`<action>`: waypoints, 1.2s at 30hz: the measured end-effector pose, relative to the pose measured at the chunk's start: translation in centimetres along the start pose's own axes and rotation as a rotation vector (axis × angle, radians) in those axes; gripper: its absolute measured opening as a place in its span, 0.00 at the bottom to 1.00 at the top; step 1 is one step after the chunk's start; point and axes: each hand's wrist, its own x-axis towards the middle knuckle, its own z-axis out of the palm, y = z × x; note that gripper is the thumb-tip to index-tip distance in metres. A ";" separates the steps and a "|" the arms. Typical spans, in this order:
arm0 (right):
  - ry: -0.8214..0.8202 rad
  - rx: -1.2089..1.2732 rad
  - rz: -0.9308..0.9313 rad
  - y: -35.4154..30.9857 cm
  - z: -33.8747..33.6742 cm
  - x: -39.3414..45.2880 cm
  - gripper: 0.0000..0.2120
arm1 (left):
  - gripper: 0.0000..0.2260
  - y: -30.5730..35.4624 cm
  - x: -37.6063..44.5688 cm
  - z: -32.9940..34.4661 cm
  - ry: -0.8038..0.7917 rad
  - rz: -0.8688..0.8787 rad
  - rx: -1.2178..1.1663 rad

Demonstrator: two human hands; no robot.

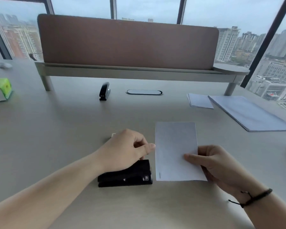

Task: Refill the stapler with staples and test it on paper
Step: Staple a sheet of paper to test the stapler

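Note:
A black stapler [127, 176] lies closed on the desk in front of me, its nose pointing right. My left hand [127, 150] hovers just above its rear half, fingers curled, one fingertip touching the left edge of a small white sheet of paper [175, 149]. My right hand [221, 167] pinches that sheet at its lower right corner and holds it up over the desk. A staple mark shows near the sheet's lower left corner. A small pale box [113, 135] peeks out behind my left hand.
A second black stapler [104, 91] stands farther back near a cable grommet [144, 92]. Paper stacks [248, 113] and smaller sheets [200, 100] lie at the right. A green and white box [1, 90] sits at the left. A brown divider screen [127, 42] closes the desk's far side.

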 end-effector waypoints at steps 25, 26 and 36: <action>-0.011 -0.238 -0.020 0.4 2.3 0.9 0.04 | 0.25 -0.5 -0.1 1.7 0.013 0.068 0.210; -0.010 -0.242 -0.018 0.4 2.3 0.9 0.04 | 0.25 -0.6 -0.1 1.7 0.014 0.069 0.214; -0.012 -0.241 -0.003 0.5 2.4 1.1 0.05 | 0.25 -0.8 -0.1 2.1 0.032 0.076 0.259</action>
